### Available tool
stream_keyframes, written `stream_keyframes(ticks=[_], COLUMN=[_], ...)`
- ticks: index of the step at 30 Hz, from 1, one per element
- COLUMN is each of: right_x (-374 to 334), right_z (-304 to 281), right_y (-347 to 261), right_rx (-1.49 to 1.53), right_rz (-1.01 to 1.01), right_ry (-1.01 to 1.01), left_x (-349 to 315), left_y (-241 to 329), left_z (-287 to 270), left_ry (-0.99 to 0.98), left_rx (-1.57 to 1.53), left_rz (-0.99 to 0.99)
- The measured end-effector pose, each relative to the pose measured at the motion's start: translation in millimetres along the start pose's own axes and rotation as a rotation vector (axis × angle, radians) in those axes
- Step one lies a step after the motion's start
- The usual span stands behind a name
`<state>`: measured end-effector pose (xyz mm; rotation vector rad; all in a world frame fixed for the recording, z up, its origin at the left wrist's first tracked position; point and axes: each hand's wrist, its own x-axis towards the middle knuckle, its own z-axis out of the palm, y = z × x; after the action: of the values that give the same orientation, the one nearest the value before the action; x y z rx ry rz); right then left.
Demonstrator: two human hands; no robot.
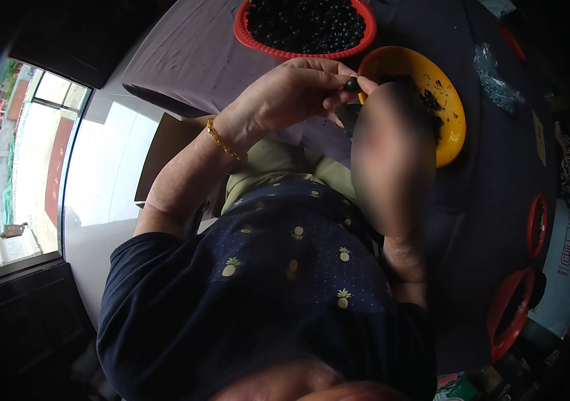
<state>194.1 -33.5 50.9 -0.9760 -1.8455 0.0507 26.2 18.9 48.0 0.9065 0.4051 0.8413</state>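
My left hand (291,93) is raised over the table's near side, a gold chain bracelet (223,142) on its wrist. Its thumb and fingers pinch a small dark round fruit (352,85). Against the fruit rests a fingertip of my right hand (395,154), which is mostly smeared by blur. A flat dark tool (348,117) juts out from the right hand toward the left fingers; its kind I cannot make out. Behind the right hand lies a yellow bowl (454,127) with dark pieces in it. Beyond my left hand, a red basket (239,33) is heaped with dark round fruits.
A grey-purple cloth (184,57) covers the table. On the right lie a crumpled clear plastic bag (495,77) and red-rimmed containers (509,324). A white box (559,287) stands beyond the right edge. An open cardboard box (168,150) and a bright window (27,160) are at left.
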Motion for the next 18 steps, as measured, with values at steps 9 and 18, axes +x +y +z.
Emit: stream_keyframes(ticks=[9, 18], right_x=[-1.9, -3.1], right_z=[0.5, 7.1], right_y=[16.3, 10.0], right_rx=[-0.272, -0.221], right_rz=[0.443, 0.418], right_ry=[-0.697, -0.763], left_x=[60.3, 128.1], left_y=[9.7, -11.7], left_z=[10.1, -7.1], left_ry=[0.120, 0.100], left_rx=[0.950, 1.502], left_rz=[0.183, 0.446])
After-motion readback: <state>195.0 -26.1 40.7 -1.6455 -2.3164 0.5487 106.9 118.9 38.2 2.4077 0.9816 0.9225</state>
